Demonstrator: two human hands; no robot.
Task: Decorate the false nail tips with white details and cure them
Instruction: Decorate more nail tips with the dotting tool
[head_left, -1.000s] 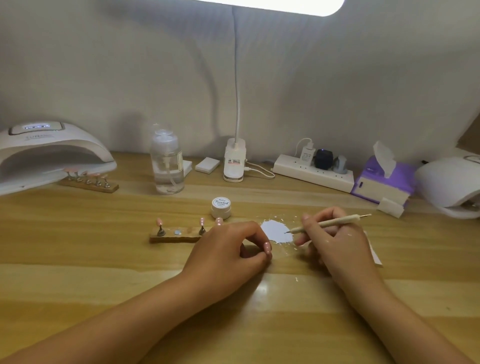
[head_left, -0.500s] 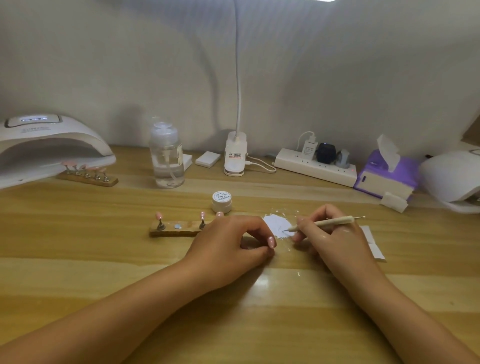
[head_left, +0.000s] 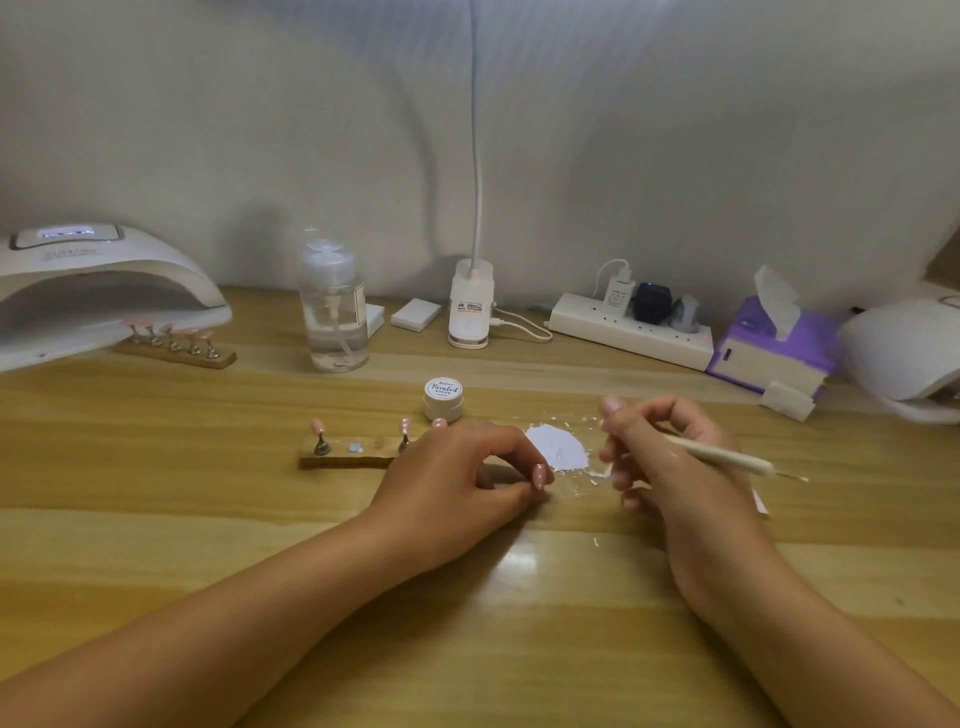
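Observation:
A wooden holder (head_left: 345, 453) carries three pink false nail tips (head_left: 318, 427) on small stands, with one slot bare. My left hand (head_left: 457, 478) rests on the table just right of it, thumb and forefinger pinched together with a pink tip (head_left: 540, 475) showing between them. Beside that hand lies a smear of white gel (head_left: 556, 447) on the table. My right hand (head_left: 670, 457) hovers to the right of the smear and grips a thin cream dotting pen (head_left: 722, 458), whose visible end slants down to the right. The white gel jar (head_left: 443, 397) stands closed behind.
A curing lamp (head_left: 104, 291) at the far left is lit, with a second holder of pink tips (head_left: 176, 345) at its mouth. Along the back are a pump bottle (head_left: 332, 306), a desk lamp base (head_left: 470, 306), a power strip (head_left: 628, 327), a tissue box (head_left: 774, 343) and another lamp (head_left: 904, 353).
My right hand has drawn back from the white smear and turned, so the pen's free end has swung down to the right. The left hand has stayed put.

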